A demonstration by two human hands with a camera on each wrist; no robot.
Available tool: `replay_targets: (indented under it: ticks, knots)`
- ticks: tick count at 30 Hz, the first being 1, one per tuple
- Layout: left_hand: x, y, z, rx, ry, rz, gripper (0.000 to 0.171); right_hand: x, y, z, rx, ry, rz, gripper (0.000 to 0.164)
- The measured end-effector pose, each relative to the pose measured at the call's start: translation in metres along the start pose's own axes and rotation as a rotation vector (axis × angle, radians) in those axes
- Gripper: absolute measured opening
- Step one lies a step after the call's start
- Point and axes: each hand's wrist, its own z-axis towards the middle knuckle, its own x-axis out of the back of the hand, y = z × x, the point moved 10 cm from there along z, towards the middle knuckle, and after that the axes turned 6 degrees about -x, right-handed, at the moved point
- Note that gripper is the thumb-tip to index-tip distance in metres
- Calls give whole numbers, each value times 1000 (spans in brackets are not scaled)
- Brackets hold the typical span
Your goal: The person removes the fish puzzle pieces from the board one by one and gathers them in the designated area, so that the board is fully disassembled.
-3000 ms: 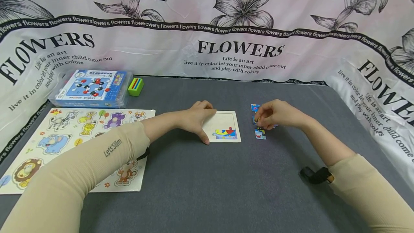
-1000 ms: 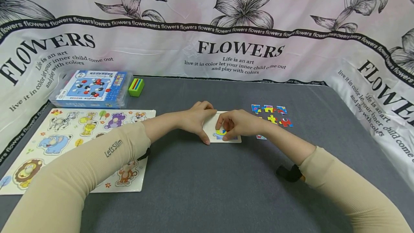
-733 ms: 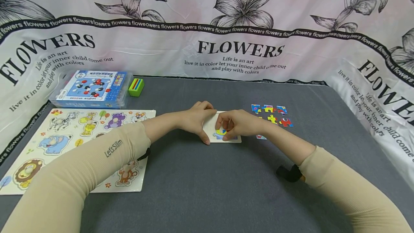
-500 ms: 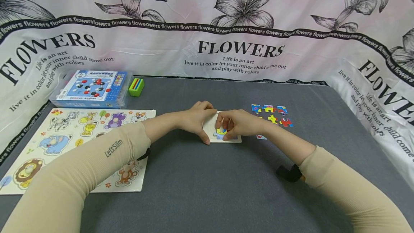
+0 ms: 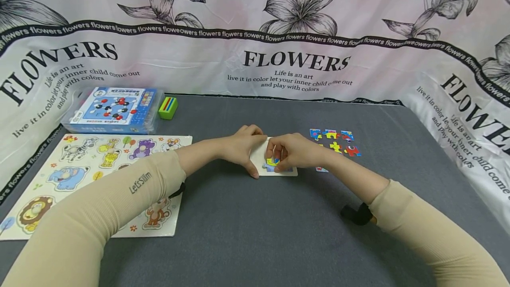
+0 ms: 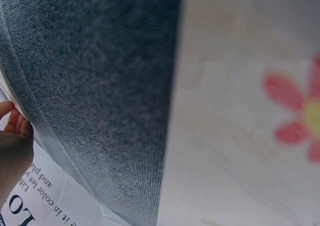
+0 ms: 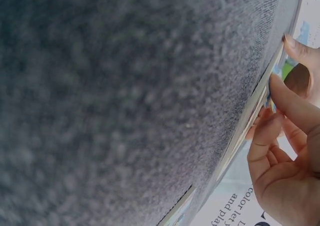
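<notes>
My left hand [image 5: 241, 146] grips a small pale puzzle board [image 5: 260, 150], thumb by its near left corner and fingers at its far edge. Over the board's right part, my right hand [image 5: 299, 150] pinches a small yellow and blue jigsaw piece [image 5: 272, 161] against the joined pieces along the near edge. Its fingers and thumb cover much of the piece. The right wrist view shows the right hand [image 7: 287, 166] low at the board's edge, fingers bent; in the left wrist view, the left hand [image 6: 17, 146] appears only at the left margin.
Several loose jigsaw pieces, a yellow one [image 5: 335, 146] and a red one [image 5: 352, 151] among them, lie right of the board. At left are a large animal puzzle board [image 5: 99, 180] under the left forearm, a plastic box [image 5: 113, 109] and a green striped block [image 5: 168, 107].
Since three seconds ago my right hand has come left from the loose pieces onto the board with a piece. Over the last second both hands stay almost still.
</notes>
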Motion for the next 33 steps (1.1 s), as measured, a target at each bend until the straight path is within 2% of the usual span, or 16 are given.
replay_targets:
  ticks: [7,14,19,24,33]
  knots:
    - [1,-1,-1,6,6,-12,108,4,1,2,-18,-3,17,8]
    - [1,-1,-1,15,-1,-1,110,15,11,-6,-57,-8,134,5]
    - [1,1,0,13,-6,26,110,33,30,-20,-123,29,191,6]
    - [1,1,0,5,-1,30,110,46,54,-37,-169,78,172,8]
    - [0,0,-1,17,-4,34,110,54,91,-64,-256,91,190,11]
